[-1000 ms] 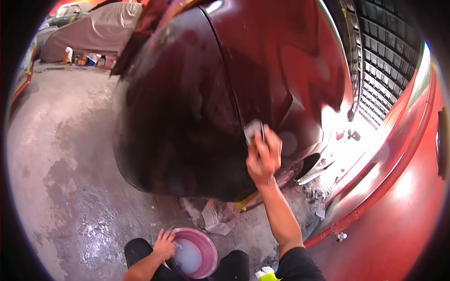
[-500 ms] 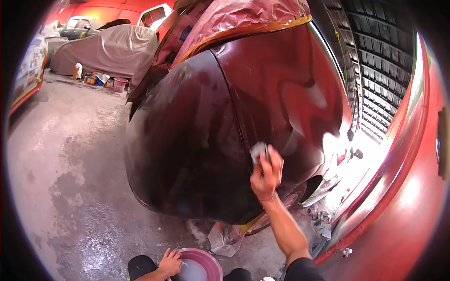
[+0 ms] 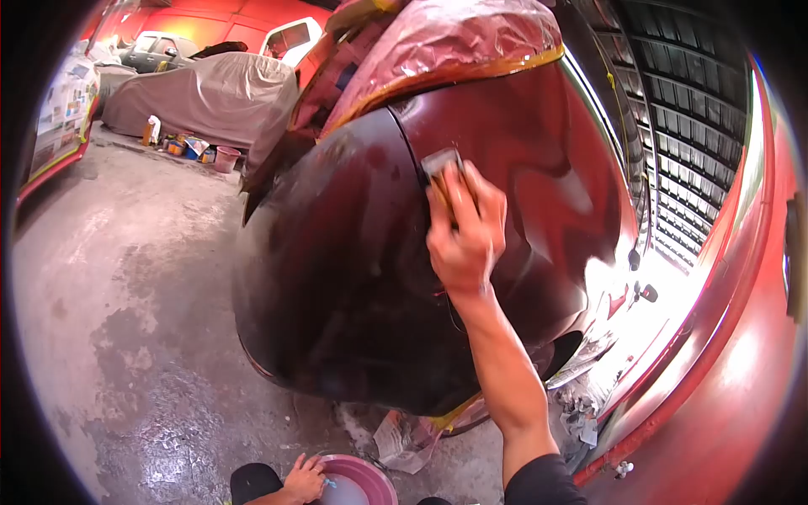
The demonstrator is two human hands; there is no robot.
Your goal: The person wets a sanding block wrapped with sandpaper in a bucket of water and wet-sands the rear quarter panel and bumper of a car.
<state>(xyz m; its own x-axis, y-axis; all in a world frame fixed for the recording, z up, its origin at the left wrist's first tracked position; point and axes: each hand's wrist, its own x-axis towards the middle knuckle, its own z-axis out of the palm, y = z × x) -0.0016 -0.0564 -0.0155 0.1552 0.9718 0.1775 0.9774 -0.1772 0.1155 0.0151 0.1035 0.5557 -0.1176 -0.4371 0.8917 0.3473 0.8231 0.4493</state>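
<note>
Glossy dark red car bodywork [image 3: 337,278] fills the middle of the head view, with a seam running down it. My right hand [image 3: 467,227] grips a small greyish pad [image 3: 440,162] against the panel, beside the upper part of the seam. Low in the view, my left hand [image 3: 305,480] rests at the left rim of a pink basin [image 3: 383,480] that holds cloudy liquid. Its fingers are partly spread near a small light-blue thing [image 3: 331,483]; whether they touch it is unclear.
Pink plastic sheeting [image 3: 471,38] with yellow tape covers the area above the bodywork. A covered car [image 3: 202,97], bottles and a small pink bucket [image 3: 226,159] stand at the back left. Crumpled paper [image 3: 404,439] lies below the bodywork. A red surface [image 3: 715,404] curves along the right.
My right hand has moved up along the seam with the pad. My left hand stays at the basin. The view has tilted upward, showing more of the sheeting and background.
</note>
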